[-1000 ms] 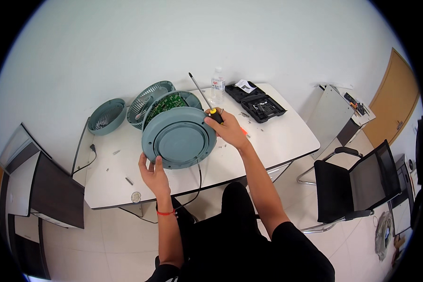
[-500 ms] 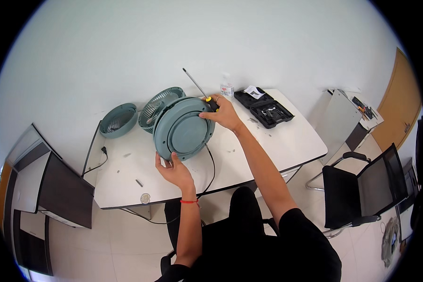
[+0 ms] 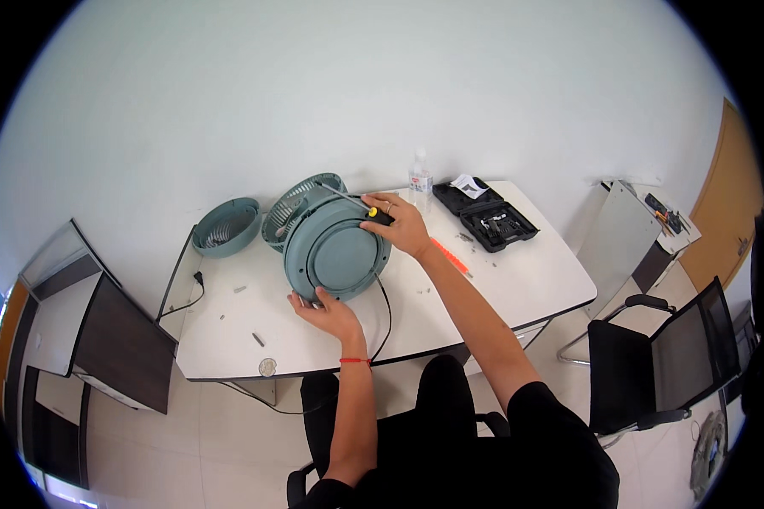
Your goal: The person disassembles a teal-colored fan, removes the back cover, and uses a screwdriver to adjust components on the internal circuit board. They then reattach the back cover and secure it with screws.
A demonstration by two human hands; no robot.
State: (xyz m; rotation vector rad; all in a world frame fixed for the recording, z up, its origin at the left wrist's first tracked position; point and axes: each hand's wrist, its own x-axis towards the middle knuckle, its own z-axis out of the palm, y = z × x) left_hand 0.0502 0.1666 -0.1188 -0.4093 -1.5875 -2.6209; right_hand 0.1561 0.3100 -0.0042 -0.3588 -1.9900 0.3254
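Pale wall [image 3: 399, 85] backs a white desk [image 3: 518, 288], and the round grey-green appliance base [image 3: 344, 254] is held up over the desk's middle, its ringed underside tilted toward the person. Just behind it, on the far side, is a slatted grille housing [image 3: 290, 207]; a bowl-shaped shell [image 3: 229, 246] sits farther left. A black cable [image 3: 389, 314] leaves the base at its right and drops past the desk's near edge

The left hand [image 3: 335, 318] takes the lower rim, thumb on the underside and fingers curled behind, clamped on the base. The right hand [image 3: 406, 227] grips the upper right rim while also keeping a screwdriver [image 3: 373, 212] in its grasp, shaft pointing far left across the top; the fingertips behind the rim are hidden. Holding opposite edges probably shares the weight and leaves the underside open to view, and the tool seems tucked in the palm to spare putting it down

Both forearms come from the near side, the left rising steeply with its wrist bent, the right slanting long from the near right. At far right lie an open black tool case [image 3: 511, 243] and a clear bottle [image 3: 420, 180]
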